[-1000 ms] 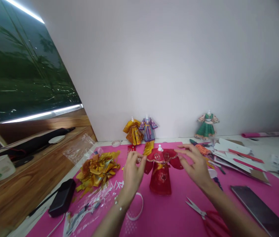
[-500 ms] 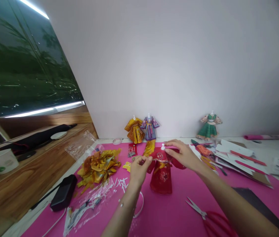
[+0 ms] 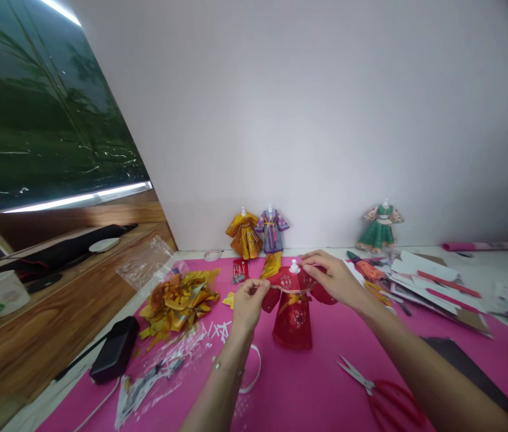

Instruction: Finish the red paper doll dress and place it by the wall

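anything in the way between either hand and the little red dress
Nothing visible. The left hand pinches one edge of the red dress at its cape, and the right hand is at the other shoulder, though its grip is unclear. The scissors lie closer to the camera, off to the right, not between.

Scraps [image 3: 179, 303] left of small dress [image 3: 294, 327], scissors [image 3: 369, 386] before it, papers [image 3: 431, 283] right
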The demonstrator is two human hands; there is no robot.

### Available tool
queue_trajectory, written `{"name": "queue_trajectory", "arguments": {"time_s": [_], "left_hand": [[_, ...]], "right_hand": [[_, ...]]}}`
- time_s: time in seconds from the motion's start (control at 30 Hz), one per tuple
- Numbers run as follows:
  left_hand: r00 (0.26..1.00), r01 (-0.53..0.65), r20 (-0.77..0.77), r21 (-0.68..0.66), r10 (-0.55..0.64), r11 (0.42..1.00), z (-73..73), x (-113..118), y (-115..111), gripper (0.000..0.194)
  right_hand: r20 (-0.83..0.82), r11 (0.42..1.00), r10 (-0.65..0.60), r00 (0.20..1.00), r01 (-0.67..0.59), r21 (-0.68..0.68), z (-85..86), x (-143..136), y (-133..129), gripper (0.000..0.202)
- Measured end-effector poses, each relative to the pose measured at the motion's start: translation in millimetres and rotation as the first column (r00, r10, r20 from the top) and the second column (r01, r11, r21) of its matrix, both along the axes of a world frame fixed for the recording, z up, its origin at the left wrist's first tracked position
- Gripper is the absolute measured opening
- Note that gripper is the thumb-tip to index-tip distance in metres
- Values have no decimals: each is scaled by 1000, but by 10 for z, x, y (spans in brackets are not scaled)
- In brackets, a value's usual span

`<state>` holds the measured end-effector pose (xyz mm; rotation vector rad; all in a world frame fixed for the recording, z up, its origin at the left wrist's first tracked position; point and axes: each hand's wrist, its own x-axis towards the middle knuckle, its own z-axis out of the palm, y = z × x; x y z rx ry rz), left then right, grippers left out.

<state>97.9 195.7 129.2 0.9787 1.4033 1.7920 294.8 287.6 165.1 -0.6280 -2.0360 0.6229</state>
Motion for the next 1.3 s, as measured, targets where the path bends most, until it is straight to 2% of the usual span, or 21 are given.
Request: {"name": "queue_trajectory", "arguments": {"time_s": [0.17, 0.3, 0.4, 0.57, 0.9, 1.1, 1.3], "left_hand": [[999, 9, -32, -5, -9, 1000, -6, 31, -24, 39], [998, 19, -54, -11, -19, 1000, 1, 53, -43, 38], [998, 26, -62, -19, -27, 999, -11, 39, -42, 37], [997, 13, -75, -18, -14, 1000, -12, 17, -47, 33], [997, 18, -80, -30, -20, 999, 53, -7, -65, 31], [997, 33, -67, -33, -35, 999, 58, -34, -41, 28], [998, 42, -55, -40, -45, 998, 55, -60, -11, 30]], "right_hand": [[-26, 999, -13, 1000, 12, -32, 15, 21, -35, 21], [-55, 993, -74, 996, 68, -100, -64, 133, 5, 25], [-96, 974, -153, 984, 133, -186, -178, 251, 65, 28], [-168, 908, -325, 931, 257, -331, -316, 347, 59, 37], [-314, 839, -273, 909, 65, -541, -332, 197, -36, 32], [-394, 793, -281, 875, -19, -609, -375, 181, -24, 34], [-468, 767, -234, 852, -134, -627, -459, 171, 18, 41]]}}
